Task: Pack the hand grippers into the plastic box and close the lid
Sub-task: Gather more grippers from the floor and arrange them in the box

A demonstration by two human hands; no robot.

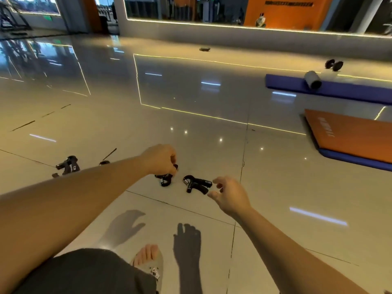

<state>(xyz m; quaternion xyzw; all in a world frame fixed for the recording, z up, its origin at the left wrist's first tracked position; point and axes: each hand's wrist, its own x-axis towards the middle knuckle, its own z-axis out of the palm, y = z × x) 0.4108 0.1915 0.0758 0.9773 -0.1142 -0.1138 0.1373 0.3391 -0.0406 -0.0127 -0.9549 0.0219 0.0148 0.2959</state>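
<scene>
1. Left hand (pixel 161 159) is curling its fingers round one handle of a black plastic-and-metal hand gripper (pixel 165 178), lower centre of the frame, low over the glossy beige tiled floor (pixel 212 145).
2. Right hand (pixel 230 195) is hovering half-open, fingers loosely spread, just beside the handle ends of a second black hand gripper (pixel 197 183). It isn't touching it, as far as I can tell.
3. A third black hand gripper (pixel 69 165) is lying centre left, well apart. It could be two stacked, can't tell. Small dark bits (pixel 104 162) are sitting near it.
4. Count: I'm seeing three grippers for certain. The plastic box isn't showing anywhere in frame.
5. Handling, my read: they're looking stiff, fairly light, spring-loaded and not fragile. I'd be taking each by one handle or by the top loop, not squeezing both handles together.
</scene>
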